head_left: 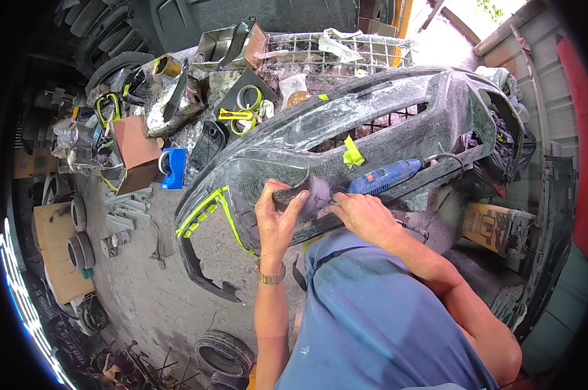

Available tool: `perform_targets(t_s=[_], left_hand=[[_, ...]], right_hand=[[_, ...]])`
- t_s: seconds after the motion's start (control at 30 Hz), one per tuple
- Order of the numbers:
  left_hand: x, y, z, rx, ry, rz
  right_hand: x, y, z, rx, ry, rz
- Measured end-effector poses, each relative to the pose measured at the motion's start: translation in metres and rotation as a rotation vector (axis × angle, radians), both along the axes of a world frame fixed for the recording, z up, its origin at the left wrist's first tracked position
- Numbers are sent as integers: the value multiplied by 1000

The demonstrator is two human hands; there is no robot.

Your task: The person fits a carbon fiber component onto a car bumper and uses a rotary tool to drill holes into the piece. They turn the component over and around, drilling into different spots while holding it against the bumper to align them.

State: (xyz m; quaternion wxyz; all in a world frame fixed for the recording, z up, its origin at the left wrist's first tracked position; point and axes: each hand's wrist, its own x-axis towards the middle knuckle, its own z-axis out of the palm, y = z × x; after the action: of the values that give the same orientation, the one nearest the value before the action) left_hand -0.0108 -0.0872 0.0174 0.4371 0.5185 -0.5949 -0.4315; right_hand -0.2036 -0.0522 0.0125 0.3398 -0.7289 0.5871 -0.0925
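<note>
Left to right: strips of yellow-green masking tape edge the dusty black plastic car bumper, which lies in front of the person. The left hand, thumb and forefinger parted, is at the lower edge of a dark, mesh-textured curved section; its grip cannot be told. The right hand has its fingers drawn together, their hold unclear, just below a blue corded rotary tool lying on the bumper.

My scuffed, dark bumper stretches from nine o'clock to two, yellow-green tape outlining its nine o'clock end. Against it, at my left hand's twelve o'clock, a dark, textured sheet lies curved.
</note>
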Motion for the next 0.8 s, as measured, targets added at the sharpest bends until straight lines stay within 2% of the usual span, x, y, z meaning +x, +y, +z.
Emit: perform_targets(t_s=[0.8], left_hand=[[-3,3,-2,15,26,35]], right_hand=[[1,-4,13,102,17,11]])
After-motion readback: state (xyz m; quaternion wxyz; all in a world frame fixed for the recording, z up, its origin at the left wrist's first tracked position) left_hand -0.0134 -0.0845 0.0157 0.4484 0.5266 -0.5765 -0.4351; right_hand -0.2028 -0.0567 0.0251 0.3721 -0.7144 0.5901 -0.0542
